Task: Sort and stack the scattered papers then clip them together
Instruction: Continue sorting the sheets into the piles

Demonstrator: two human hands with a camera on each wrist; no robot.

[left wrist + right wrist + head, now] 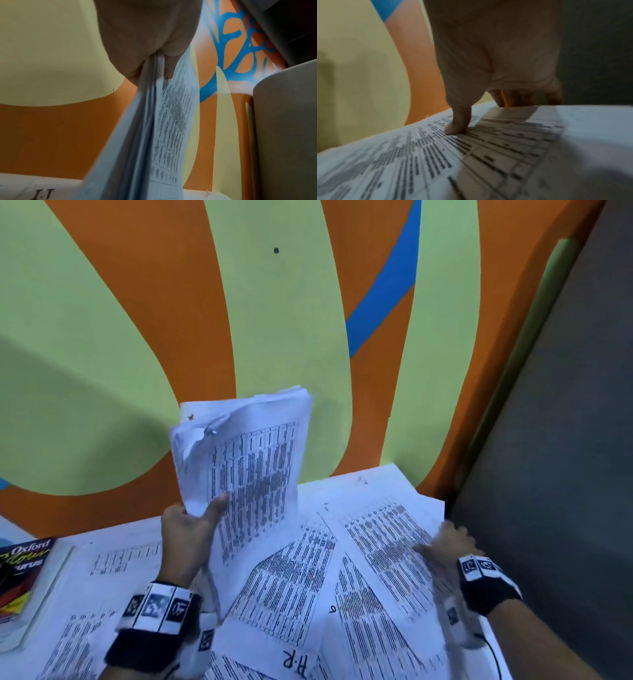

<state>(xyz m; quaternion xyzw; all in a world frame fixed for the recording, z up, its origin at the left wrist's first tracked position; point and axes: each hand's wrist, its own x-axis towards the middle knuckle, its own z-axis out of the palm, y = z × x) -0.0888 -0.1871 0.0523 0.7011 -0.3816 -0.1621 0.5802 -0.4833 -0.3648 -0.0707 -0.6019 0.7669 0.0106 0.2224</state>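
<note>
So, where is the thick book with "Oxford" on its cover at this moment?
In the head view, the thick Oxford book lies at the far left edge of the table, beside the scattered printed sheets, left of the left hand.

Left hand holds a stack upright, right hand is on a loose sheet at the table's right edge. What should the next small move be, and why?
Probably pinch and lift that loose sheet with the right hand, then add it to the stack the left hand grips. Its thumb and fingers already bracket the sheet's edge.
</note>
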